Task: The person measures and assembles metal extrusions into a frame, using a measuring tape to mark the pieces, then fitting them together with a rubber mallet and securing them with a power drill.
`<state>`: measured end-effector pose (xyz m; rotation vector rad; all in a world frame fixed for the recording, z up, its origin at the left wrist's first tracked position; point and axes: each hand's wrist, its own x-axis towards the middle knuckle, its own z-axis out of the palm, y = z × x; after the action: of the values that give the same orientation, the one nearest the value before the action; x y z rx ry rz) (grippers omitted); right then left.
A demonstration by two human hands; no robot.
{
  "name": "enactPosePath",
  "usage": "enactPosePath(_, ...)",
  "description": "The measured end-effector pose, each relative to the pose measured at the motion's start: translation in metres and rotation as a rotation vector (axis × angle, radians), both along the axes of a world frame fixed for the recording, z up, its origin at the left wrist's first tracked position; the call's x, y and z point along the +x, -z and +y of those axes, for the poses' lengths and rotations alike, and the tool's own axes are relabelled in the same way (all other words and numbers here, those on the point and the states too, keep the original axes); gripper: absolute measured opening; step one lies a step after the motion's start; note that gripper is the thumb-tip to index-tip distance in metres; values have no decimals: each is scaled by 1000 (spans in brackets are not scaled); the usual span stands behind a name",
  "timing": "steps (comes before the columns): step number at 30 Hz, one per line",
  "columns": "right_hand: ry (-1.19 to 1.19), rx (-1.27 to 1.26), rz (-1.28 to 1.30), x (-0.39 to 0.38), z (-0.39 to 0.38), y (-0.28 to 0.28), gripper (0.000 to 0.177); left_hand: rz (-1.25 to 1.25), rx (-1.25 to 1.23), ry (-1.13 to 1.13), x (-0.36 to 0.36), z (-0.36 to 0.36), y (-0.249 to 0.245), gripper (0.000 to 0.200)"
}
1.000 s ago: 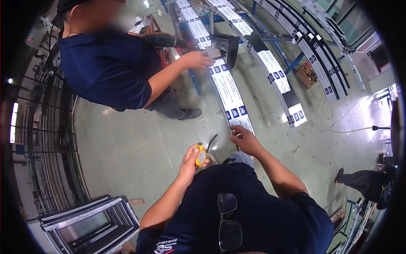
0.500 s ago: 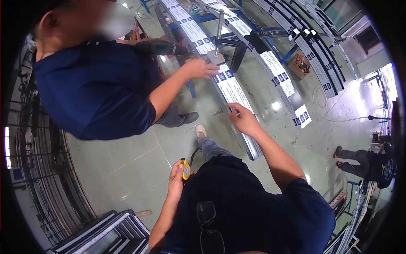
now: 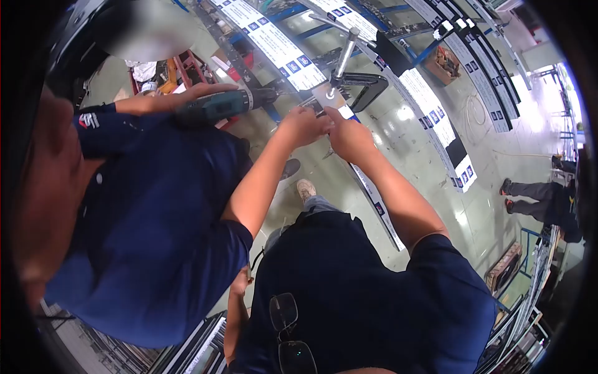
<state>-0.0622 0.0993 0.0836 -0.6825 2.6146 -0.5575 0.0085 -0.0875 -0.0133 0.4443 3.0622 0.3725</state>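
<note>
My right hand (image 3: 354,136) is closed at the near edge of a labelled profile, just below a metal clamp (image 3: 344,62); what its fingertips pinch is hidden. A co-worker's hand (image 3: 302,126) meets it there, fingers closed. The clamp's screw stands over a small plate (image 3: 329,96) on the labelled profile (image 3: 271,37). The co-worker's other hand is beside a green power drill (image 3: 215,106). Low at the left, my left hand (image 3: 240,283) is partly covered by the co-worker's sleeve. It is closed round the tape measure, of which only a sliver of edge shows.
The co-worker (image 3: 143,218) leans close on my left. More labelled profiles (image 3: 430,109) lie on blue stands to the right. A box of tools (image 3: 443,64) sits beneath them. Another person (image 3: 542,202) stands at the far right. Frames (image 3: 199,349) are stacked at the lower left.
My right hand has moved up the profile to the clamp and met the co-worker's hand. The co-worker has leaned in closer, and their sleeve now covers part of my left hand and the tape measure.
</note>
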Motion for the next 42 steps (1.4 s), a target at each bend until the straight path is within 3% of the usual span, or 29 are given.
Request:
enactPosePath(1, -3, -13, 18, 0, -1, 3, 55, 151, -86, 114, -50, 0, 2, 32)
enactPosePath(4, 16, -58, 45, 2, -2, 6, 52, 436, 21, 194, -52, 0, -3, 35)
enactPosePath(6, 47, -83, 55, 10, 3, 6, 50, 280, -243, 260, -50, -1, -1, 29)
enactPosePath(10, 143, -92, 31, 28, 12, -7, 47, 448, -223, 241, -56, 2, 24, 29)
enactPosePath(13, 193, -65, 8, 44, 19, -4, 47, 357, -174, 207, -49, 2, -1, 30)
enactPosePath(15, 219, -61, 18, 53, 24, -7, 47, 457, -269, 338, -48, -3, -3, 35)
enactPosePath(23, 274, -44, -53, 89, 34, -16, 51, 308, -491, 376, -53, 5, -4, 45)
enactPosePath(25, 281, -53, -53, 96, 37, -13, 51, 138, -570, 307, -51, 15, -25, 34)
enactPosePath(29, 304, -53, -92, 110, 41, -10, 52, 43, -612, 298, -62, 15, -9, 30)
enactPosePath(31, 319, -61, -101, 117, 44, -8, 52, 524, -1011, 626, -61, 6, -8, 19)
enactPosePath(32, 328, -68, -104, 119, 46, -8, 52, 529, -1010, 636, -60, 10, -22, 19)
enactPosePath(34, 341, -69, -102, 124, 49, -4, 53, 719, -1584, 902, -55, 15, -41, 32)
enactPosePath(37, 352, -77, -99, 131, 51, 1, 53, 867, -1704, 995, -59, 17, -31, 49)
enactPosePath(40, 356, -98, -98, 138, 49, -1, 54, 751, -1888, 1075, -61, 28, -34, 60)
enactPosePath(41, 352, -111, -98, 141, 48, -2, 54, 757, -1887, 1079, -61, 28, -28, 60)
enactPosePath(42, 357, -110, -98, 143, 48, -2, 54, 741, -1785, 941, -62, 27, -16, 63)
